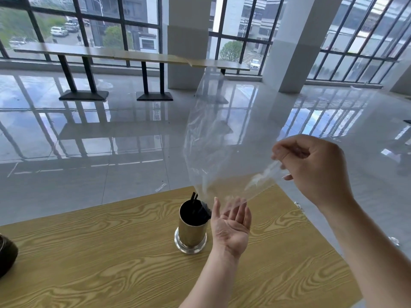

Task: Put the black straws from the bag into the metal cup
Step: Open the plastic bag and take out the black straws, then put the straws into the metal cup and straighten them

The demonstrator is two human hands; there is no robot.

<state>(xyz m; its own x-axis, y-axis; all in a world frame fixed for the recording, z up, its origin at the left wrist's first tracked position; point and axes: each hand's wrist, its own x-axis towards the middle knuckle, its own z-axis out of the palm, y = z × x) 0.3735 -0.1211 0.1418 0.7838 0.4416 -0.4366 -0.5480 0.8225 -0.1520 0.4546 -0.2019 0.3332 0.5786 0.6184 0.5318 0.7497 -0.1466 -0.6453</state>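
A shiny metal cup (191, 232) stands upright on the wooden table (111, 252) with black straws (199, 207) inside it, their ends sticking above the rim. My right hand (315, 167) is raised above the table and pinches one end of a clear plastic bag (213, 147), which hangs in the air and looks empty. My left hand (231, 227) is open, palm up, just right of the cup, its fingertips touching the bag's lower edge.
A dark round object (6, 256) sits at the table's left edge. Beyond the table lies a glossy tiled floor, a long counter (133, 56) on black legs by the windows, and white pillars (295, 41).
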